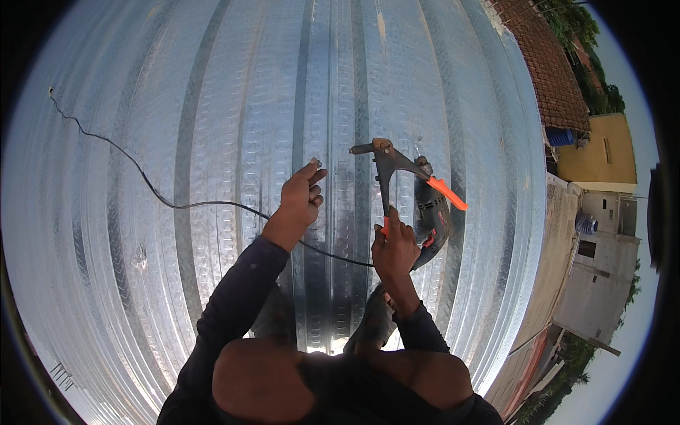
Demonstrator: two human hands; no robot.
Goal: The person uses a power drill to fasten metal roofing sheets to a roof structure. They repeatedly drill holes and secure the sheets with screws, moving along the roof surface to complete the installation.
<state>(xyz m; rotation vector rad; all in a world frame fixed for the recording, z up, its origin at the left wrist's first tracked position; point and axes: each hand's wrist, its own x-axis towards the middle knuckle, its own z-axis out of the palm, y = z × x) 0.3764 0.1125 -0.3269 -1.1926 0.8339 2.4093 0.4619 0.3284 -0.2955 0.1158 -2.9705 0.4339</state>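
On the drill's (440,221) dark casing we make out small red and pale marks, too small for us to read. The rivet gun (384,172) is held just left of the drill, and we see its nose pointing left, away from it. Its long axis runs nearly up and down our view, head at the far end; its two handles stand spread apart, the free one with its orange grip slanting right across the drill. Whether the two touch, we cannot tell.

Left of the drill's lower end, our right hand (397,249) is curled around the other handle. Our left hand (301,198), farther left of the drill, pinches a small shiny bit (316,163) at its fingertips, apart from the nose. The drill lies on the ribbed metal sheet (269,92), bit pointing away from us. A black cord (212,204) trails well left of it, passing behind our left wrist.
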